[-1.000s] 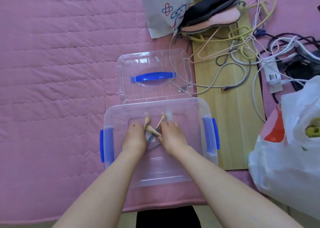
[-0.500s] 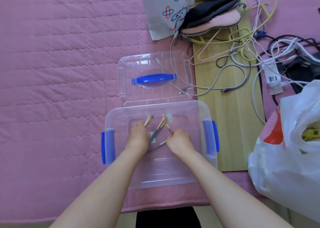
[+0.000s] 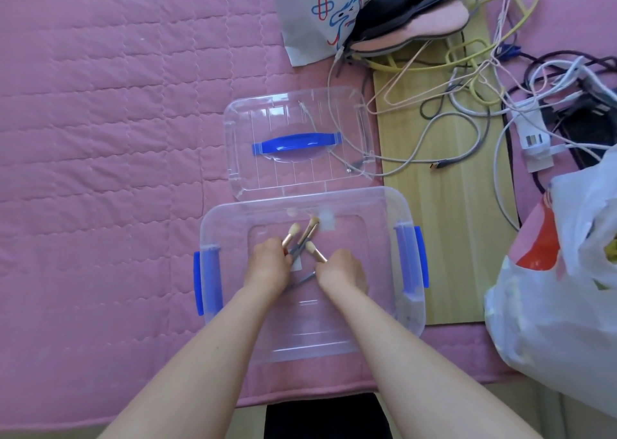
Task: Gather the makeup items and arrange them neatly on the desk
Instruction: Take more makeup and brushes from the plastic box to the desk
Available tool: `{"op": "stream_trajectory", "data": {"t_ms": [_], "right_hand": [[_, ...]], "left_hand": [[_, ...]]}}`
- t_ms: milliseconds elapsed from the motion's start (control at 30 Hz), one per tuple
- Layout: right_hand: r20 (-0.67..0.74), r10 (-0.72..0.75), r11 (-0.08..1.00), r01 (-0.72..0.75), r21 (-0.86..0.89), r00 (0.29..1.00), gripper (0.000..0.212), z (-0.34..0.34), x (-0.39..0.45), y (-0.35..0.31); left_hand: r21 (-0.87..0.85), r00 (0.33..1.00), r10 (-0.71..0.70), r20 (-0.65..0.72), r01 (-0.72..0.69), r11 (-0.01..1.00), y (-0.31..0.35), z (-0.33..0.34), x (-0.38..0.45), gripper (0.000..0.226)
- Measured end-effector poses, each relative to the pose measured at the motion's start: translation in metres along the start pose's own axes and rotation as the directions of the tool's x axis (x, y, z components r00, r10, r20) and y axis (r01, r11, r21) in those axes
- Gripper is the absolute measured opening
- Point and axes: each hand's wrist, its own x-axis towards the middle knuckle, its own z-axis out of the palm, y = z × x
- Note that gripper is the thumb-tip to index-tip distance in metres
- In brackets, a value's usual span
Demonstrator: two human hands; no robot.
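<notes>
A pink quilted cover [image 3: 100, 138] spreads under everything, running far out past my left fingers. Well off beyond my right fingers lies a pale wooden board [image 3: 444, 231], strewn at its far end with a tangle of cables [image 3: 467, 104], and nearer me on that side bulges a white plastic bag [image 3: 561, 288].

Both my hands are down inside the clear storage box [image 3: 310, 338], whose blue latches [image 3: 419, 258] sit on the walls out to either side of my knuckles. Just past my fingertips, beyond the box's far wall, the clear lid [image 3: 300, 178] lies flat with its blue handle [image 3: 297, 143] facing up.

My left hand [image 3: 268, 266] is curled closed around the handle of a makeup brush [image 3: 289, 235], whose pale bristle head sticks out ahead of my fingers. My right hand [image 3: 342, 271] is closed the same way on a second brush [image 3: 315, 251], its head angled across toward my left fingers. In the gap between the two hands lies a darker-handled brush [image 3: 305, 238] on the box floor; a thin grey handle shows lower in that gap, though I can't tell whether it belongs to that brush or to another one.
</notes>
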Motion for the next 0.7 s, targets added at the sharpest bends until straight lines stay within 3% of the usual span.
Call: {"op": "stream_trajectory", "data": {"t_ms": [133,400,700], "right_hand": [[-0.044,-0.042,0.998,0.044,0.049,0.998,0.031,0.001,-0.004,-0.003],[-0.094,-0.064,0.907,0.097,0.409,0.993,0.028,0.004,0.001,-0.015],[-0.068,-0.073,0.930,0.093,0.355,0.995,0.030,0.011,-0.001,-0.020]], "left_hand": [[0.029,0.999,0.017,0.038,-0.018,0.999,-0.001,-0.002,0.001,0.014],[0.018,0.992,-0.059,0.114,0.058,0.998,0.006,-0.008,-0.002,0.012],[0.053,0.994,-0.030,0.103,0.025,0.998,-0.001,-0.005,-0.004,0.025]]}}
